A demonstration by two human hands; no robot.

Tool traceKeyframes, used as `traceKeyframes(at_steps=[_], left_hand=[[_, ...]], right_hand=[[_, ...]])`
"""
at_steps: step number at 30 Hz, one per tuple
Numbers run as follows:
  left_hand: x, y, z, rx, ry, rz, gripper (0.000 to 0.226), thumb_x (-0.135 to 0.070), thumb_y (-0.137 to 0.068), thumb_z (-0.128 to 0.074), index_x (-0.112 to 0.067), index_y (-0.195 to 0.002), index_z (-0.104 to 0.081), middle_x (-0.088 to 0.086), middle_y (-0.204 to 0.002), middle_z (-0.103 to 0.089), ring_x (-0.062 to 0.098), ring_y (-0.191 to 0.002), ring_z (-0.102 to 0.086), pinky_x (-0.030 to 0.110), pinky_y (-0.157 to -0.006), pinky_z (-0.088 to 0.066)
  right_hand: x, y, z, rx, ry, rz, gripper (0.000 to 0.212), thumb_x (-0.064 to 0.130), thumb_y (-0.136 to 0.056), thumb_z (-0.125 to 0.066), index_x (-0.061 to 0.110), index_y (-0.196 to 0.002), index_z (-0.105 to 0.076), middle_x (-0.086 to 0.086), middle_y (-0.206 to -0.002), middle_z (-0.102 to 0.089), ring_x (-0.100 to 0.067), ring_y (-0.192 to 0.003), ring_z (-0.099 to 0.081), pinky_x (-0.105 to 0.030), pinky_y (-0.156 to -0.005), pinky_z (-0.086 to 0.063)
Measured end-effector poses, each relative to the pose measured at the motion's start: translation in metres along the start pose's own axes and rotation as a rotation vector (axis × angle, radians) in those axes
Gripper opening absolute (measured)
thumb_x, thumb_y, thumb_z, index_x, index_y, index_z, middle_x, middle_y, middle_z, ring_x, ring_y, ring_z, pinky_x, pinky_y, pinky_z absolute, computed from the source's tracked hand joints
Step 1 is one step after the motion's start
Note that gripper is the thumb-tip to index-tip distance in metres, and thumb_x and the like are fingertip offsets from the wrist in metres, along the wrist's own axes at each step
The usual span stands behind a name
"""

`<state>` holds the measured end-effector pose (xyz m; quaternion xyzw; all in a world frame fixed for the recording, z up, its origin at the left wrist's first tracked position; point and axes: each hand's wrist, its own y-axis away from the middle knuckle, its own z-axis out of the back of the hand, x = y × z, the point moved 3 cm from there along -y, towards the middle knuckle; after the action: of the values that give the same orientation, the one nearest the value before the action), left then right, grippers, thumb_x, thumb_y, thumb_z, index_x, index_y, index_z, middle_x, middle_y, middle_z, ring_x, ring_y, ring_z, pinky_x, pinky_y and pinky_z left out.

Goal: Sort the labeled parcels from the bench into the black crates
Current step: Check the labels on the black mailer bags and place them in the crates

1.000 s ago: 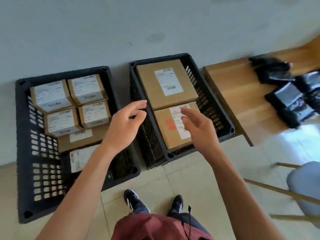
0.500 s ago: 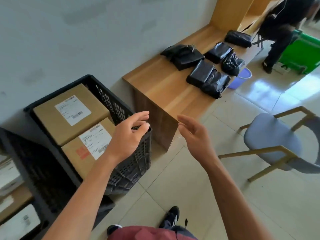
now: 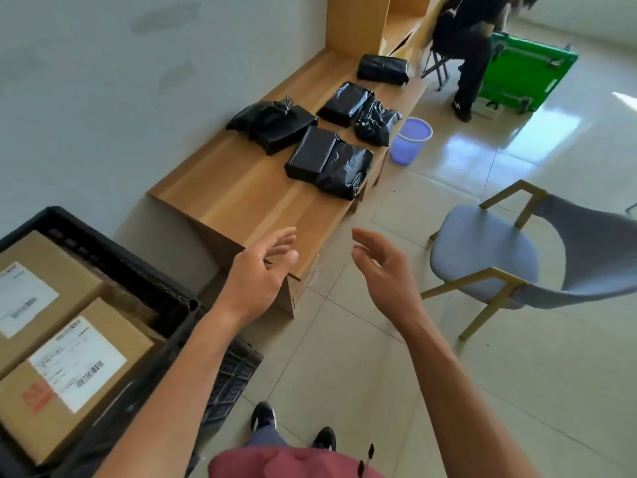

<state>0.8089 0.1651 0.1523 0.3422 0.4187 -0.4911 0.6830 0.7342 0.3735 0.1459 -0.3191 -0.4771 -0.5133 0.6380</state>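
Observation:
Several black plastic-wrapped parcels lie on the wooden bench (image 3: 241,198); the nearest one (image 3: 329,163) is at the bench's front edge, another (image 3: 272,124) sits further back by the wall. My left hand (image 3: 258,274) hovers over the bench's near end, fingers loosely spread, holding nothing. My right hand (image 3: 382,267) is raised beside it above the floor, also empty. At the lower left a black crate (image 3: 165,294) holds two brown cardboard boxes with white labels, the nearer box (image 3: 76,374) with a red stamp.
A blue-grey chair (image 3: 489,257) with gold legs stands right of the bench. A purple bucket (image 3: 410,139) sits on the tiled floor beyond it. A person in black sits by a green cart (image 3: 527,70) at the far right. A wooden shelf unit (image 3: 358,25) rises behind the bench.
My view has swung right from the crates towards the bench. Both empty hands have travelled with it, from above the crate to the bench's near end.

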Motion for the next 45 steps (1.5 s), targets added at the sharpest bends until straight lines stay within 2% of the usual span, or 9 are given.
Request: traceKeyframes(at_steps=[10, 16, 22, 26, 30, 33, 38, 42, 45], left_hand=[[-0.013, -0.103, -0.02, 0.05, 0.031, -0.088, 0.042, -0.025, -0.104, -0.061, -0.025, -0.145, -0.057, -0.012, -0.135, -0.064, 0.0, -0.124, -0.06, 0.02, -0.101, -0.05], [-0.01, -0.166, -0.028, 0.086, 0.035, -0.09, 0.039, -0.026, -0.104, -0.06, -0.027, -0.143, -0.058, -0.014, -0.132, -0.065, 0.002, -0.123, -0.061, 0.025, -0.102, -0.052], [-0.016, -0.214, -0.048, 0.132, 0.013, -0.064, 0.04, -0.026, -0.105, -0.059, -0.026, -0.145, -0.057, -0.017, -0.132, -0.065, -0.001, -0.122, -0.06, 0.006, -0.09, -0.048], [-0.02, -0.251, -0.07, 0.145, 0.02, -0.042, 0.038, -0.024, -0.105, -0.059, -0.027, -0.143, -0.059, -0.017, -0.132, -0.066, -0.003, -0.122, -0.06, 0.013, -0.096, -0.049], [-0.03, -0.288, -0.093, 0.12, 0.024, 0.002, 0.038, -0.02, -0.105, -0.059, -0.025, -0.142, -0.06, -0.015, -0.129, -0.067, -0.004, -0.12, -0.061, 0.004, -0.091, -0.046], [-0.038, -0.311, -0.108, 0.083, 0.021, 0.025, 0.037, -0.019, -0.104, -0.06, -0.025, -0.14, -0.062, -0.017, -0.128, -0.067, -0.002, -0.119, -0.062, 0.012, -0.097, -0.049], [-0.033, -0.342, -0.121, -0.018, 0.042, 0.097, 0.038, -0.018, -0.104, -0.06, -0.026, -0.141, -0.061, -0.016, -0.128, -0.067, -0.002, -0.119, -0.062, 0.02, -0.101, -0.05], [-0.017, -0.355, -0.119, -0.099, 0.079, 0.177, 0.038, -0.017, -0.103, -0.06, -0.031, -0.138, -0.061, -0.016, -0.13, -0.066, 0.0, -0.121, -0.062, 0.026, -0.105, -0.049], [-0.001, -0.364, -0.112, -0.173, 0.103, 0.24, 0.038, -0.016, -0.102, -0.061, -0.033, -0.136, -0.061, -0.015, -0.13, -0.066, 0.001, -0.121, -0.062, 0.026, -0.105, -0.049]], right_hand=[[0.004, -0.076, 0.027, -0.067, 0.071, 0.011, 0.039, 0.021, -0.104, -0.062, 0.027, -0.143, -0.06, 0.015, -0.136, -0.064, 0.003, -0.123, -0.06, -0.013, -0.096, -0.047], [0.004, -0.13, 0.033, -0.103, 0.087, -0.02, 0.041, 0.02, -0.104, -0.062, 0.026, -0.144, -0.06, 0.014, -0.138, -0.064, 0.002, -0.123, -0.06, -0.008, -0.093, -0.046], [-0.009, -0.172, 0.046, -0.1, 0.073, -0.059, 0.042, 0.02, -0.104, -0.062, 0.027, -0.145, -0.059, 0.013, -0.141, -0.063, 0.001, -0.125, -0.059, -0.015, -0.1, -0.047], [-0.024, -0.208, 0.063, -0.103, 0.057, -0.095, 0.041, 0.022, -0.104, -0.061, 0.027, -0.145, -0.059, 0.014, -0.14, -0.063, 0.004, -0.124, -0.059, -0.013, -0.099, -0.046], [-0.038, -0.25, 0.084, -0.071, 0.023, -0.111, 0.04, 0.021, -0.104, -0.061, 0.026, -0.144, -0.061, 0.013, -0.14, -0.064, 0.003, -0.124, -0.059, -0.023, -0.106, -0.048], [-0.046, -0.282, 0.1, -0.033, 0.013, -0.109, 0.039, 0.02, -0.105, -0.06, 0.026, -0.143, -0.061, 0.012, -0.14, -0.064, 0.0, -0.126, -0.059, -0.025, -0.107, -0.047], [-0.055, -0.336, 0.11, 0.085, 0.059, -0.075, 0.038, 0.021, -0.106, -0.058, 0.024, -0.144, -0.06, 0.013, -0.139, -0.063, 0.002, -0.123, -0.059, -0.003, -0.089, -0.044], [-0.058, -0.374, 0.099, 0.179, 0.077, -0.06, 0.038, 0.019, -0.106, -0.058, 0.024, -0.143, -0.06, 0.012, -0.139, -0.063, -0.001, -0.124, -0.059, -0.016, -0.1, -0.045], [-0.06, -0.402, 0.084, 0.231, 0.102, -0.06, 0.038, 0.019, -0.105, -0.059, 0.024, -0.142, -0.062, 0.014, -0.136, -0.065, 0.001, -0.121, -0.06, -0.025, -0.103, -0.047]])
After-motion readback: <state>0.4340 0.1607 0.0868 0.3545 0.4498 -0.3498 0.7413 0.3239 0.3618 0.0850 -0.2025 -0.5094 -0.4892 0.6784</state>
